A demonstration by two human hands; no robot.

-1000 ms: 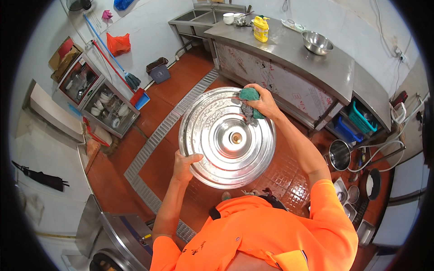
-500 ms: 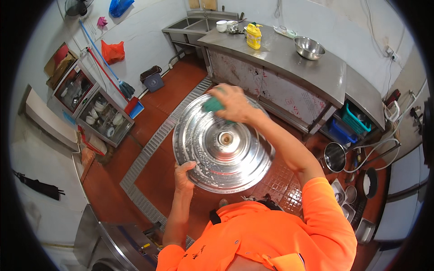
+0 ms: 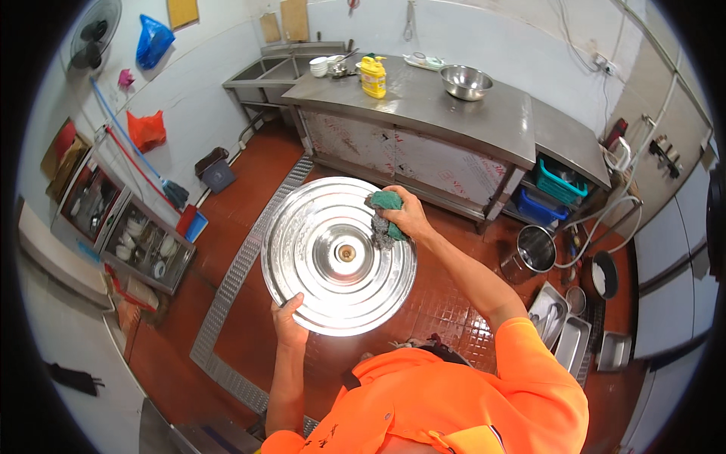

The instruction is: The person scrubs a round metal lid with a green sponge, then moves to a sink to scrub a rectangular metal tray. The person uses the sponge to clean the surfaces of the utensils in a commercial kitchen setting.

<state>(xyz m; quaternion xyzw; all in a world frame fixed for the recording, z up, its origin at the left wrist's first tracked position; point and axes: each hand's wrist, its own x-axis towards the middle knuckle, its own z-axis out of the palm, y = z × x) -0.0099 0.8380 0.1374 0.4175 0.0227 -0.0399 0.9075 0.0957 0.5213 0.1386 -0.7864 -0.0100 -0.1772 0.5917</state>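
A large round metal pot lid (image 3: 318,291) with concentric ridges hangs in front of me over the floor. A brownish round spot sits at its centre. My left hand (image 3: 290,321) grips the lower left rim, thumb over the face. At the upper right edge, my right hand (image 3: 408,216) is closed round a green scouring pad (image 3: 388,200). A grey steel-wool scrubber (image 3: 381,231) shows beneath the pad, against the lid. Wet streaks shine on the lid.
Beyond the lid stands a steel counter (image 3: 412,94) with a yellow jug (image 3: 373,78) and a metal bowl (image 3: 466,82). A tall pot (image 3: 529,253) and metal trays (image 3: 572,342) rest on the floor at right. A dish cabinet (image 3: 147,242) stands left, near a floor drain grating (image 3: 234,291).
My right hand has moved from the lid's top to its right edge with the scouring pad. The lid is tilted differently, its whitish suds less visible. The view has shifted rightward.
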